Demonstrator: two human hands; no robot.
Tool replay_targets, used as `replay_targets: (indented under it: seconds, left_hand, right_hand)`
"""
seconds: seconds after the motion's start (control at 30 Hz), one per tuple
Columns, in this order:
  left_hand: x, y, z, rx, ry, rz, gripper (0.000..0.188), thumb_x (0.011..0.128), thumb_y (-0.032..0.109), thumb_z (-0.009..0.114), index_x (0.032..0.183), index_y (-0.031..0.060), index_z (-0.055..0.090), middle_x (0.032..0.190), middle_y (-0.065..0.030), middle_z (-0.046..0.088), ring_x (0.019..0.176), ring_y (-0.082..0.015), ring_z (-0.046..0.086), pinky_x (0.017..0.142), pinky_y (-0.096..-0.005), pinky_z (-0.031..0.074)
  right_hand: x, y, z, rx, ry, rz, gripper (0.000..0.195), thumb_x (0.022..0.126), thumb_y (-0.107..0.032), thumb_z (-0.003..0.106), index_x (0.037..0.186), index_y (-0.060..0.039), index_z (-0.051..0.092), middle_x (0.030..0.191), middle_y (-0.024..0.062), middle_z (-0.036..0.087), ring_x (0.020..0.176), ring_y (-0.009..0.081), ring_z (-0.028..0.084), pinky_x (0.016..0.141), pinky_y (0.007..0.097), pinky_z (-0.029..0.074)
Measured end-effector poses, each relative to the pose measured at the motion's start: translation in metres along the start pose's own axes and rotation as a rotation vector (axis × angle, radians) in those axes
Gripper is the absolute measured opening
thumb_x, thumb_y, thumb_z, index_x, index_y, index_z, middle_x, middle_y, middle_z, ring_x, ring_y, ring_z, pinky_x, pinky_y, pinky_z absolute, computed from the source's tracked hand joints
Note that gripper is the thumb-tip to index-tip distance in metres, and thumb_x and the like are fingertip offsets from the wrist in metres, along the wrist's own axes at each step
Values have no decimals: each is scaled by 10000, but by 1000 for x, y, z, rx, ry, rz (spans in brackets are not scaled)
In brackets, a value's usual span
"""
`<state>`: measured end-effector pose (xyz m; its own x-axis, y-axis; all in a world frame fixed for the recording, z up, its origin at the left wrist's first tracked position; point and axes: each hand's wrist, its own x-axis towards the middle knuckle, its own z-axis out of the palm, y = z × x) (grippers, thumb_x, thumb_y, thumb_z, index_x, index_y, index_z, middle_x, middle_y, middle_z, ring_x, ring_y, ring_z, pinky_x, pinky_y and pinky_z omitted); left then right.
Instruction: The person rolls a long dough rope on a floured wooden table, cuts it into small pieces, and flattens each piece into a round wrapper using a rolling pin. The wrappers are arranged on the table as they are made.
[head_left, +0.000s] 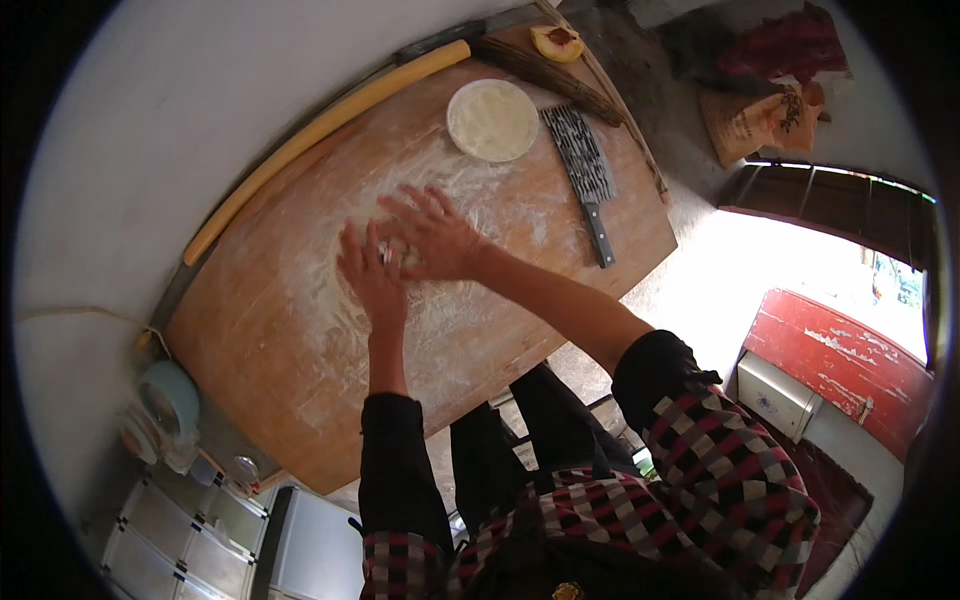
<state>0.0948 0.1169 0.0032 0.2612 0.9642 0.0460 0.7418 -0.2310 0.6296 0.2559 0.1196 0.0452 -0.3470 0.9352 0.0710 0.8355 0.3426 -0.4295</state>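
Observation:
Both of my hands lie palm down over a flour-dusted wooden board (270, 352), with fingers spread. My left hand (373, 274) points away from me, its thumb side close to my right hand (435, 236), which reaches in from the right. Loose white flour (337, 307) spreads around them. A small whitish bit shows between the hands, too blurred to name, and whatever lies under the palms is hidden. Beyond my right hand stands a round white dish of flour (493, 120). To its right rests a cleaver (585, 161) with a dark handle and black-streaked blade.
A long yellow wooden rolling pin (330, 142) lies along the wall edge. A dark rough stick (551, 79) and a cut peach half (557, 43) occupy the far right corner. Bowls (169, 397) stand off the left end. A paper sack (761, 124) is beyond the board.

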Motion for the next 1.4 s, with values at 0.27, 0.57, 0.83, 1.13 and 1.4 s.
replay_targets:
  seconds: [0.27, 0.57, 0.83, 1.13, 1.4]
  left_hand:
    - [-73, 2, 7, -7, -214, 138, 442, 1000, 236, 452, 1422, 103, 441, 1547, -121, 301, 1444, -357, 226, 1143, -562, 149]
    - [2, -5, 21, -18, -27, 86, 471, 995, 226, 417, 1437, 63, 408, 1532, -152, 328, 1435, -355, 248, 1153, -528, 144]
    - [-62, -17, -12, 42, -128, 56, 613, 889, 220, 611, 1459, 148, 395, 1585, -97, 236, 1473, -316, 167, 1167, -518, 121]
    - [-13, 11, 0, -233, -155, 142, 523, 940, 158, 531, 1441, 88, 401, 1545, -138, 306, 1435, -346, 253, 1148, -527, 178]
    - [54, -89, -60, 145, 187, 241, 555, 869, 19, 554, 1405, 22, 408, 1449, -198, 408, 1342, -387, 372, 1116, -505, 278]
  right_hand:
    - [-86, -6, 3, 104, -171, 13, 820, 753, -516, 716, 1416, -144, 408, 1554, 116, 269, 1434, 374, 225, 1147, 559, 175]
    - [-22, 21, 9, 94, 0, 4, 739, 790, -532, 671, 1382, -144, 460, 1525, 108, 329, 1431, 370, 223, 1141, 554, 187]
    - [-72, -29, 20, 54, -174, -31, 884, 720, -508, 755, 1442, -158, 383, 1570, 111, 246, 1451, 371, 181, 1139, 568, 196]
    - [-56, 8, 11, 43, -59, 88, 772, 822, -482, 656, 1445, -138, 360, 1560, 114, 258, 1442, 366, 209, 1129, 559, 208]
    - [-10, -27, 23, 14, -89, -106, 685, 781, -436, 720, 1359, -157, 482, 1551, 107, 271, 1440, 349, 221, 1145, 546, 211]
